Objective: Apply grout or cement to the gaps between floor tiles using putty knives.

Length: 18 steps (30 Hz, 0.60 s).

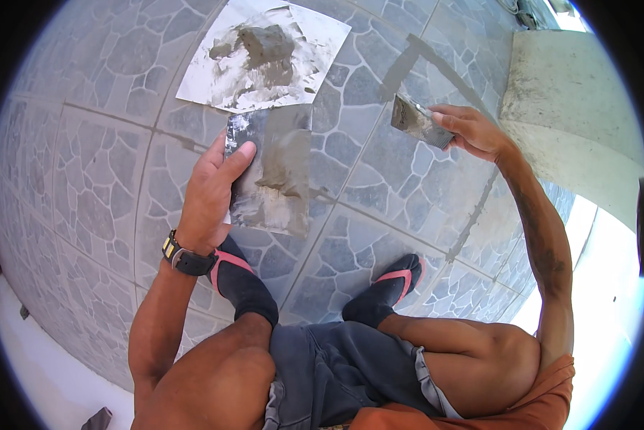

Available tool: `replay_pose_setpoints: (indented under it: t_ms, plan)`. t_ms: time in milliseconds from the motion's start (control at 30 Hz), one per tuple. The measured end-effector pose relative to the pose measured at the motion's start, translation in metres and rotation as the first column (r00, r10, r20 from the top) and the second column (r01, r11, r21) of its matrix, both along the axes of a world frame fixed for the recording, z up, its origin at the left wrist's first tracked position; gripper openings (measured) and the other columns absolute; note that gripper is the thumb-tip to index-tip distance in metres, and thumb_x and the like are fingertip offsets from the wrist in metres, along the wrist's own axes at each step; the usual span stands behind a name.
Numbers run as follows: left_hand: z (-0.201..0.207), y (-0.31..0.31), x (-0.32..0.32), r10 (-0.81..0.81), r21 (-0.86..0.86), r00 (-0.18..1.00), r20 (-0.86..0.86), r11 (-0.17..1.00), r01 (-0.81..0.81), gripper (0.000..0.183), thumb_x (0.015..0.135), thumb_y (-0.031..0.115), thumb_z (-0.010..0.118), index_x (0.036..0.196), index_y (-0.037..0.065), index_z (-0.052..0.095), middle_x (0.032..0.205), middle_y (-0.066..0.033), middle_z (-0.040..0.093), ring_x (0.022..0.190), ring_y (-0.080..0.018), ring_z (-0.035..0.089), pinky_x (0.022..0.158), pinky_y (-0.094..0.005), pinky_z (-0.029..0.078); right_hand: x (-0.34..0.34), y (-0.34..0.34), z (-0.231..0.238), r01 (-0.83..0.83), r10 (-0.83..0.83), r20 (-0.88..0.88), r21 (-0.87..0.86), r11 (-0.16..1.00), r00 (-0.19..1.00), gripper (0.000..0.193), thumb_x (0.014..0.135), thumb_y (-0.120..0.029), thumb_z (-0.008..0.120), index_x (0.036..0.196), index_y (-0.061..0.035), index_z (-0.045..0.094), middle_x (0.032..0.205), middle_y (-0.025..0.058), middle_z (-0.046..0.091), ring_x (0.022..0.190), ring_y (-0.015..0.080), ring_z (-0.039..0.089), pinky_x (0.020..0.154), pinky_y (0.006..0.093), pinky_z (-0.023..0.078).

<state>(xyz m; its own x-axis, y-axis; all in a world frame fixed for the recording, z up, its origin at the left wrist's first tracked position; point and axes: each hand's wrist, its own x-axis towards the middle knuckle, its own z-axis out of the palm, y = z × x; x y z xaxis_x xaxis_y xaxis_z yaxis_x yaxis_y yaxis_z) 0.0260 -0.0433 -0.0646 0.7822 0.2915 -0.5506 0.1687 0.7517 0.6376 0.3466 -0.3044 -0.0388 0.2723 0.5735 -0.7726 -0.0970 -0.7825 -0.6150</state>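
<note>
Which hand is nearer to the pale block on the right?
Right. The right hand, gripping a scraper, is just left of the pale block; the left hand, holding a board, is much farther left.

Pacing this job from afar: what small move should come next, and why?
Probably bring the spreader in the right hand to the nearby grey floor band and smooth it: the spreader carries paste, and the band looks smeared.
</note>
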Motion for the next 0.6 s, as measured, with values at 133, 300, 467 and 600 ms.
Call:
replay_pose_setpoints:
  t_ms: [133,300,467,600]
  plan:
    - [0.003,0.000,0.004,-0.020,-0.004,1.000,0.004,1.000,0.020,0.041,0.098,0.013,0.053,0.135,0.000,0.045,0.118,-0.0057,0.061,0.101,-0.0103,0.060,0.087,-0.0263,0.050,-0.011,0.009,-0.001,-0.399,0.401,0.548,-0.130,0.908,0.734,0.045,0.095,-0.031,0.057,0.131,-0.0057,0.054,0.116,0.0192,0.061,0.106,0.0305,0.058,0.090,0.0405,0.049]
    - [0.003,-0.002,0.006,-0.011,-0.020,1.000,0.009,1.000,0.011,0.039,0.098,0.014,0.053,0.133,0.000,0.046,0.117,-0.0060,0.061,0.100,-0.0119,0.061,0.087,-0.0270,0.050,-0.018,0.004,-0.038,-0.603,0.520,0.812,-0.280,0.747,0.266,0.045,0.090,-0.017,0.062,0.133,-0.0105,0.052,0.128,0.0251,0.052,0.118,0.0381,0.051,0.100,0.0434,0.044]
    - [-0.003,-0.003,0.004,-0.013,-0.029,1.000,0.016,0.999,0.013,0.038,0.098,0.013,0.054,0.132,0.000,0.047,0.116,-0.0051,0.062,0.100,-0.0095,0.061,0.085,-0.0259,0.051,-0.029,0.002,-0.056,-0.576,0.754,0.656,-0.602,0.553,0.039,0.050,0.087,-0.010,0.065,0.135,-0.0131,0.051,0.128,0.0294,0.047,0.113,0.0402,0.052,0.097,0.0438,0.046]
    - [-0.006,0.004,0.004,-0.004,-0.029,1.000,0.008,1.000,0.004,0.036,0.098,0.013,0.054,0.131,0.000,0.049,0.116,-0.0050,0.062,0.100,-0.0097,0.061,0.085,-0.0263,0.051,-0.045,0.015,-0.033,-0.554,0.718,0.677,-0.540,0.633,0.162,0.051,0.087,-0.009,0.064,0.136,-0.0144,0.050,0.124,0.0295,0.047,0.108,0.0398,0.053,0.092,0.0443,0.048]
